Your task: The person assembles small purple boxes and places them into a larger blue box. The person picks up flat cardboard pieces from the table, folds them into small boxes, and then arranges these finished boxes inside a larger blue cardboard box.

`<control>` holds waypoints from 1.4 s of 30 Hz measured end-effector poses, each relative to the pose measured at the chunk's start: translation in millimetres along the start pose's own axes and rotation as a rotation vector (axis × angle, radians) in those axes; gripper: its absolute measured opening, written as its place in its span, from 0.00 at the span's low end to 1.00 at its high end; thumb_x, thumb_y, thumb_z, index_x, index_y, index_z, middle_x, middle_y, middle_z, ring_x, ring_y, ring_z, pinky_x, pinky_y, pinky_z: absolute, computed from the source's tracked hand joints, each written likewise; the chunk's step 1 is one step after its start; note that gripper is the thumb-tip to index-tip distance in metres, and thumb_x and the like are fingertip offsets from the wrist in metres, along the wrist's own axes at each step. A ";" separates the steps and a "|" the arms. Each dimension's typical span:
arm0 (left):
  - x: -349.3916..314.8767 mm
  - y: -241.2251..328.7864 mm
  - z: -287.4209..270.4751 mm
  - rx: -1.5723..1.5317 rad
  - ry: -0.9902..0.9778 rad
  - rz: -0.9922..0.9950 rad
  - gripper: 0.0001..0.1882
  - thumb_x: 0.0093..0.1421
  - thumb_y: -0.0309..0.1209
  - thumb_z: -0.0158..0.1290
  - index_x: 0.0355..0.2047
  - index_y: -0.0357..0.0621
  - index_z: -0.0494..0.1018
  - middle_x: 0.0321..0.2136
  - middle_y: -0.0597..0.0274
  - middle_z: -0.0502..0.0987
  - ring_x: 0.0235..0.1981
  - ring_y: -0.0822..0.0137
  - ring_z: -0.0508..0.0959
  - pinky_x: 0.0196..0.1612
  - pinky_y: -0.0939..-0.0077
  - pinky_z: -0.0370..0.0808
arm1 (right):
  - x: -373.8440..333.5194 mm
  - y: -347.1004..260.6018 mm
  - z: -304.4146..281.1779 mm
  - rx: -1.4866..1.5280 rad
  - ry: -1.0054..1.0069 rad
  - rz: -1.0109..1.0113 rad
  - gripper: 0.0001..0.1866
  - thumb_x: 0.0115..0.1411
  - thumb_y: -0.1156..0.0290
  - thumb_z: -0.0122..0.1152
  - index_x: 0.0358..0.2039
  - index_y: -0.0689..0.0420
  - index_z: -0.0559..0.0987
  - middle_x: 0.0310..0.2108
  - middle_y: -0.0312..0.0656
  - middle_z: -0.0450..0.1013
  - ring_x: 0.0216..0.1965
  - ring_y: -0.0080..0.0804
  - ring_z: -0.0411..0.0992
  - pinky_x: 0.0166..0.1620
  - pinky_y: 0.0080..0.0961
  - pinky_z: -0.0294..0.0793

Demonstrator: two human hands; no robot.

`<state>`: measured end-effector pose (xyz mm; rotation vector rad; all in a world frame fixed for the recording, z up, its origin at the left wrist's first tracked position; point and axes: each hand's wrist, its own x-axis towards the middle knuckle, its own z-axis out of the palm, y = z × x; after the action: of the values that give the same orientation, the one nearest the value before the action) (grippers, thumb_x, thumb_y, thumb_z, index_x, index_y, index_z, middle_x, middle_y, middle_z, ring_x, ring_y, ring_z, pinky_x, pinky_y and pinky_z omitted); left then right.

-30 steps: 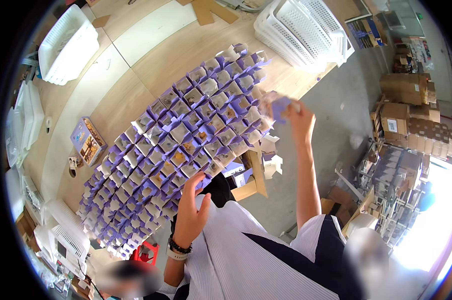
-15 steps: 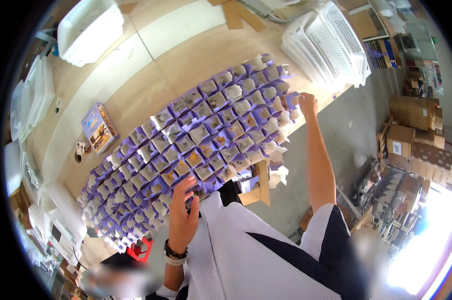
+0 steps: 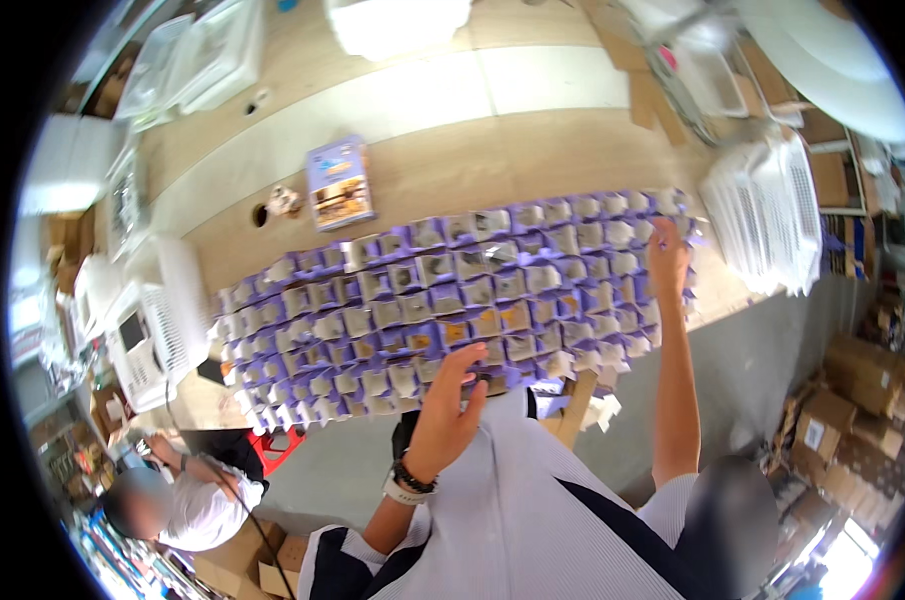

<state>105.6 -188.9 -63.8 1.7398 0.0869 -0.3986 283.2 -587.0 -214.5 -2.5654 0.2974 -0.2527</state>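
The open-topped boxes (image 3: 403, 310) are stood side by side in long, close rows along the near edge of the table (image 3: 543, 150) — packed this tightly, it may be judged, so that each is propped by its neighbours and every mouth can be reached from above. By the right hand (image 3: 669, 258), the right end of the block is covered; the arm is stretched out, probably because the outermost boxes are reached only that way. Its fingers are blurred and partly turned from view, so whether anything is gripped cannot be told. The left hand (image 3: 453, 408) is held at the near edge of the block, thumb parted wide from loosely curved fingers, with nothing seen in its grasp; whether a flap is touched by the fingertips cannot be made out. The white baskets (image 3: 768, 215) are stacked beyond the right end, and a printed purple box (image 3: 340, 185) is laid behind the rows, where neither is crossed by the arms. Purple is shown on the boxes' raised flaps and pale grey on their inner faces, so that a checkered, slightly ragged surface is formed — most flaps are splayed upward, and yellow-orange patches are seen inside a few boxes near the middle.
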 end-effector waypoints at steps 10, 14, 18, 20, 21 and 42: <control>-41.0 -5.8 -61.5 -0.011 0.280 0.034 0.22 0.66 0.16 0.51 0.60 0.37 0.69 0.60 0.48 0.73 0.59 0.50 0.76 0.56 0.64 0.77 | -82.5 -345.7 235.6 0.418 -0.512 -0.676 0.21 0.59 0.76 0.62 0.53 0.63 0.74 0.51 0.55 0.74 0.54 0.55 0.72 0.58 0.48 0.72; -71.5 -21.7 -82.3 -0.084 0.387 -0.037 0.22 0.65 0.14 0.49 0.60 0.36 0.69 0.60 0.48 0.73 0.59 0.52 0.76 0.57 0.64 0.77 | -105.9 -440.1 302.1 0.381 -0.444 -0.704 0.28 0.55 0.74 0.67 0.56 0.64 0.69 0.52 0.53 0.71 0.56 0.54 0.70 0.56 0.47 0.73; -96.9 -42.1 -100.6 -0.117 0.444 -0.087 0.21 0.65 0.13 0.48 0.59 0.35 0.70 0.59 0.49 0.74 0.58 0.52 0.76 0.57 0.64 0.77 | -103.7 -491.5 365.1 0.264 -0.362 -0.595 0.33 0.55 0.70 0.70 0.57 0.65 0.66 0.55 0.56 0.68 0.59 0.57 0.67 0.59 0.47 0.72; -106.3 -52.8 -108.6 -0.132 0.462 -0.114 0.21 0.66 0.14 0.48 0.59 0.35 0.70 0.58 0.49 0.75 0.58 0.52 0.76 0.56 0.63 0.77 | -100.7 -505.3 382.9 0.159 -0.305 -0.540 0.34 0.55 0.65 0.73 0.57 0.64 0.66 0.55 0.56 0.69 0.59 0.56 0.68 0.59 0.47 0.72; -110.1 -58.5 -112.3 -0.143 0.466 -0.124 0.21 0.66 0.14 0.47 0.59 0.35 0.70 0.58 0.49 0.75 0.58 0.52 0.76 0.56 0.63 0.77 | -97.1 -504.8 391.9 0.136 -0.352 -0.518 0.34 0.55 0.65 0.73 0.57 0.64 0.67 0.54 0.55 0.70 0.59 0.56 0.68 0.59 0.47 0.72; -76.7 -21.6 -138.3 -0.080 0.097 0.191 0.32 0.69 0.24 0.52 0.72 0.43 0.59 0.68 0.54 0.61 0.67 0.57 0.66 0.63 0.61 0.70 | -260.0 -336.2 9.7 1.025 -0.835 0.034 0.24 0.71 0.66 0.59 0.65 0.56 0.71 0.60 0.40 0.70 0.53 0.29 0.73 0.51 0.28 0.75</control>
<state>57.7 -38.7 -38.9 1.6712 0.0053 -0.1688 90.0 -235.4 -73.8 -1.4584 -0.1043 0.5473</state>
